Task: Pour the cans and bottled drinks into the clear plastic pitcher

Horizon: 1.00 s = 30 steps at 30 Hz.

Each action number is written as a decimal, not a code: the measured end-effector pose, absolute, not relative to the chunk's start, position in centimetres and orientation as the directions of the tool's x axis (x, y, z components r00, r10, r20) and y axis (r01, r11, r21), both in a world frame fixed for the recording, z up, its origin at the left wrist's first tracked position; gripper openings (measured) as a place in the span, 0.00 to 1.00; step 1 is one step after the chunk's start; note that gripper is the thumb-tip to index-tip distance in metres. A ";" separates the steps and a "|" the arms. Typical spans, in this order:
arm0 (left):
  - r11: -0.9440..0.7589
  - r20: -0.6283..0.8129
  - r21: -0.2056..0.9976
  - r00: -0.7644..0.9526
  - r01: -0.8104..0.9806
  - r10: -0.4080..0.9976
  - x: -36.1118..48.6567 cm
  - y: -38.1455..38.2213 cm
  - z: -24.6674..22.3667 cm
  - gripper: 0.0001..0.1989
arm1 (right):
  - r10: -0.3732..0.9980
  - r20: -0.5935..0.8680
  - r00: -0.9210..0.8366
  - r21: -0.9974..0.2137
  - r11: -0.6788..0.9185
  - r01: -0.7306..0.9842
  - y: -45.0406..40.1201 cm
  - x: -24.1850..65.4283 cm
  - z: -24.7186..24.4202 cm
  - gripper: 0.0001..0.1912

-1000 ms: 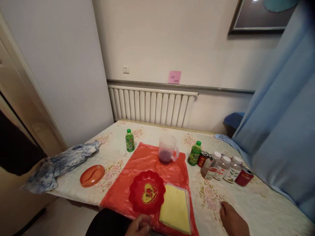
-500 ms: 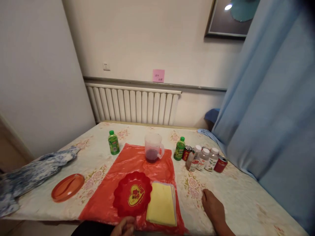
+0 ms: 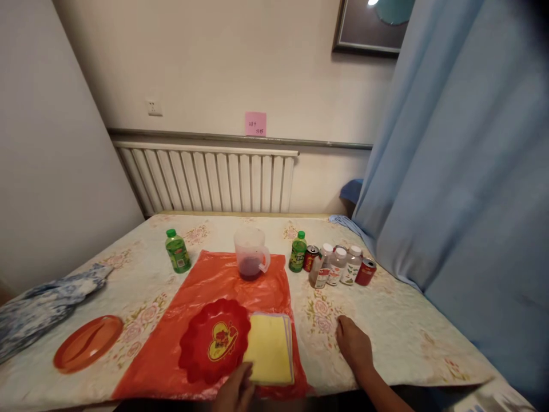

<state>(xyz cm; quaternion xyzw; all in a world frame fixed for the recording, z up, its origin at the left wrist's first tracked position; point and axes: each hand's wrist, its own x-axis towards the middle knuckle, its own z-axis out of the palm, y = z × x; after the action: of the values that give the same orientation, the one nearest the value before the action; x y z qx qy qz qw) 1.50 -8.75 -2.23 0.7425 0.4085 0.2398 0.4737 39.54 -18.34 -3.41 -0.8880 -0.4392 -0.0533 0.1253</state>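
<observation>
My left hand [image 3: 235,389] is at the table's near edge, its loosely bent fingers apart at the lower left corner of a folded yellow cloth [image 3: 270,349]. Whether the fingertips touch the cloth I cannot tell. Left of the cloth lies a red scalloped plate [image 3: 214,341] with a yellow heart print. Both are on a red plastic sheet [image 3: 171,337]. My right hand [image 3: 355,346] rests as a loose fist on the flowered tablecloth, right of the sheet, with nothing showing in it. Farther back on the sheet stands a clear measuring jug [image 3: 250,252] holding dark liquid.
A green bottle [image 3: 177,252] stands left of the sheet. At right, another green bottle [image 3: 297,253], clear white-capped bottles [image 3: 337,268] and red cans [image 3: 366,272] are grouped. An orange oval lid [image 3: 88,344] and bunched blue-white fabric [image 3: 47,309] lie left. A blue curtain [image 3: 437,171] hangs right.
My left hand has moved right and forward, from below the plate to the cloth's corner. The view has shifted right; my right hand remains a fist on the tablecloth.
</observation>
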 end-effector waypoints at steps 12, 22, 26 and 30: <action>-0.779 0.434 0.326 0.648 0.535 0.626 10.9 -7.5 -0.7 0.22 | 0.767 0.193 0.612 -0.178 -0.586 0.790 -18.2 39.6 -3.3 0.13; -0.679 0.166 0.153 0.658 0.718 0.734 14.3 -5.0 -3.4 0.28 | 0.767 0.171 0.618 -0.191 -0.590 0.784 -18.2 39.6 -2.8 0.12; -0.692 0.217 0.128 0.661 0.710 0.718 14.1 -5.4 -4.1 0.27 | 0.771 0.164 0.615 -0.192 -0.587 0.787 -18.2 39.6 -3.0 0.13; -0.690 0.236 0.109 0.655 0.716 0.718 14.0 -5.6 -4.5 0.28 | 0.774 0.163 0.611 -0.191 -0.583 0.790 -18.4 39.7 -3.3 0.14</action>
<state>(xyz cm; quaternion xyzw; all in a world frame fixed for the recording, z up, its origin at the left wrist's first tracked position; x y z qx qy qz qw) 14.01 -5.57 -4.47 0.9098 0.3939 0.1309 0.0035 39.71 -18.37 -3.25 -0.8892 -0.4397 -0.0311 0.1225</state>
